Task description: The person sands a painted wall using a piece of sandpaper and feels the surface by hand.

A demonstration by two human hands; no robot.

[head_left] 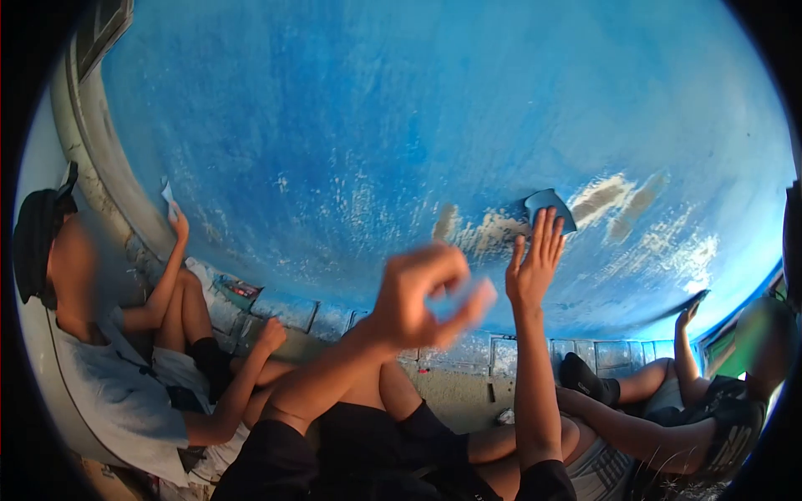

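Observation:
My right hand (536,263) reaches up to the blue wall (334,100), its fingers straight and pressing a dark grey-blue sheet of sandpaper (543,200) flat against the surface. Around the sheet the paint is scuffed, with bare white and grey patches (601,198). Nearer the camera, my left hand (430,296) is raised in front of the wall, blurred by motion. Its fingers curl in a C shape with a gap to the thumb, and nothing shows between them.
A person (125,359) sits at the left, holding a pale sheet (169,199) at the wall. At the right another person (710,417) reaches a dark sheet (690,302) to the wall. Grey blocks (292,313) line its foot, and a small container (238,290) stands there.

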